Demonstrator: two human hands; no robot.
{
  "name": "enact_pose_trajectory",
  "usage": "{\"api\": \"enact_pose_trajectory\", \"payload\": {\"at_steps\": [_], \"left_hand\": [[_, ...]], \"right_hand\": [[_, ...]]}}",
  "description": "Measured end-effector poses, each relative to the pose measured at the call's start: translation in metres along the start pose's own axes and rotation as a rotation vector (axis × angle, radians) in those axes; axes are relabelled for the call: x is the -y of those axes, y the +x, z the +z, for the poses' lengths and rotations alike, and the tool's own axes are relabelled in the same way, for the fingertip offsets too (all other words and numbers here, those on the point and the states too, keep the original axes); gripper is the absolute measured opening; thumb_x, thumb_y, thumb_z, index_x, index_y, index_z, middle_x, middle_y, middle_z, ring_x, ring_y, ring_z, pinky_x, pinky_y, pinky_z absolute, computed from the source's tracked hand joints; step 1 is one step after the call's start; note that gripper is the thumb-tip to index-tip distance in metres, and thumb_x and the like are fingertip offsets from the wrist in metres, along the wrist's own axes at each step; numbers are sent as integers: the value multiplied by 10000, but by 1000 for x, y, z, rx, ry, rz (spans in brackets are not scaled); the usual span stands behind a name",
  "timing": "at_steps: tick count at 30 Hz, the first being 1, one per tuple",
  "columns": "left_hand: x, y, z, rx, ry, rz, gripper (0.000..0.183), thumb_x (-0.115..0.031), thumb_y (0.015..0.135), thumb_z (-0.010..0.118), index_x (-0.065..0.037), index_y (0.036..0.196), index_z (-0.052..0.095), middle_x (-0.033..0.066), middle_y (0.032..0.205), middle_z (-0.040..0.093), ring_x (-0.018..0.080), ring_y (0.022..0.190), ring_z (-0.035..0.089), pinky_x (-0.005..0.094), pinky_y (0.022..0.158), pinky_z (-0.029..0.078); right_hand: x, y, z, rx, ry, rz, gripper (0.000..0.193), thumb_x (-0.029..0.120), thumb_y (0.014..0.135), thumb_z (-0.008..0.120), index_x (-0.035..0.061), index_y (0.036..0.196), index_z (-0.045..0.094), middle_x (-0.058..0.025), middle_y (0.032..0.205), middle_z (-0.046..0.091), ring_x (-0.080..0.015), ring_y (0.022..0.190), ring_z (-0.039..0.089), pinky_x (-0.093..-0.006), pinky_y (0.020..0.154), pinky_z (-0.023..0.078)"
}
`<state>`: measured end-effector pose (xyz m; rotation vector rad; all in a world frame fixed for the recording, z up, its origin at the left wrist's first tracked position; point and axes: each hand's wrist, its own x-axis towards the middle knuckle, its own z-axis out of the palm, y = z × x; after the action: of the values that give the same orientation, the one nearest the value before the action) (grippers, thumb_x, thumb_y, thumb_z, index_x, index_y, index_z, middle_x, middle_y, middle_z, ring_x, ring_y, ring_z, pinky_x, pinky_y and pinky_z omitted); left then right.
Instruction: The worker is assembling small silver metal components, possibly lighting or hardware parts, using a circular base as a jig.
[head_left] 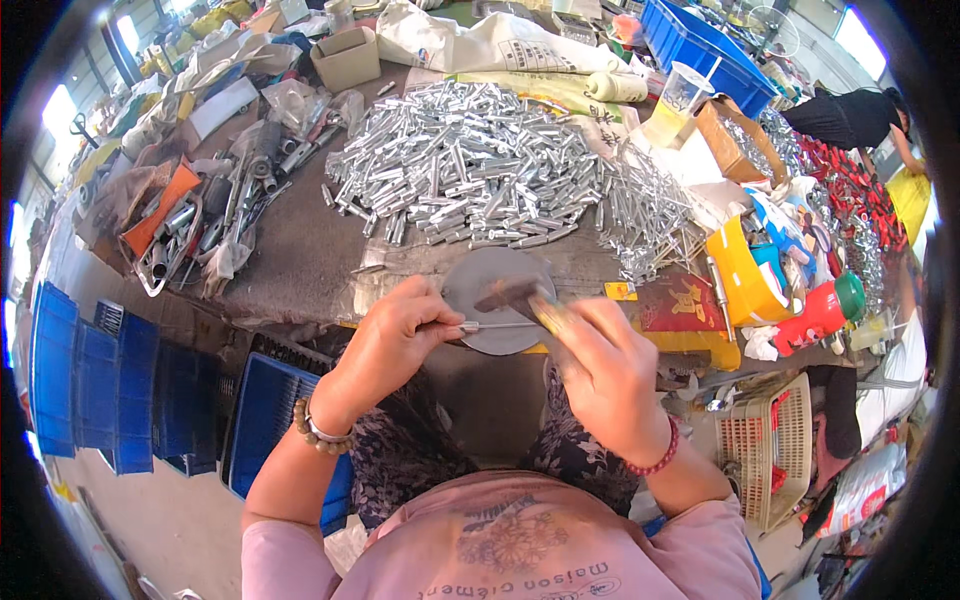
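My left hand (400,330) pinches a small silvery metal sleeve (469,327) between thumb and fingertips. A thin metal rod (510,325) extends from the sleeve toward the right. Both are over a round grey metal plate (490,268) at the bench's near edge. Closed round a wooden handle, my right hand (612,365) holds a hammer (505,291); its dark head, blurred by motion, is above the plate, just beyond the rod. Behind the plate lies a large heap of short metal sleeves (470,165). Thin metal rods (645,205) lie heaped at its right.
Tools and tubes (215,215) clutter the bench's left. A yellow container (745,270), a red bottle with green cap (822,315) and a cup (680,105) stand right. Blue crates (120,385) flank me left, a beige basket (765,450) right. Another person (845,118) is at far right.
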<state>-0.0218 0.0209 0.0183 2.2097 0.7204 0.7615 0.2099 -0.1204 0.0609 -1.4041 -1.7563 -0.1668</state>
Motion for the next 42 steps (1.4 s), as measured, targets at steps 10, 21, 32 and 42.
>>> {"api": "enact_pose_trajectory", "payload": {"at_steps": [10,21,32,42], "left_hand": [[-2,-1,1,-7,44,-16,168,-11,866,865,-37,1027,823,96,975,673,265,897,697,363,779,549],[-6,-41,48,-407,-114,-199,310,-2,1000,770,-42,1308,763,74,1013,736,165,856,707,320,741,574],[-23,-59,60,-314,-1021,-583,558,-49,1096,668,-34,1615,465,75,1103,768,120,958,736,260,747,611],[4,-107,22,-470,-890,-597,593,-85,1014,795,-33,1542,530,34,1044,749,113,929,711,268,790,574]], "right_hand": [[-20,2,14,391,-211,22,217,72,846,812,91,1050,738,-86,1102,628,-308,1103,630,-451,880,543],[2,-34,19,581,410,550,298,130,963,811,9,1177,644,-154,764,696,-336,662,680,-446,630,521],[26,-61,39,585,645,737,262,42,1015,772,-2,1244,651,9,776,607,-42,703,559,-262,630,470],[26,-60,46,477,769,771,348,88,1046,753,30,1376,658,-19,964,738,-79,835,671,-256,752,563]]}}
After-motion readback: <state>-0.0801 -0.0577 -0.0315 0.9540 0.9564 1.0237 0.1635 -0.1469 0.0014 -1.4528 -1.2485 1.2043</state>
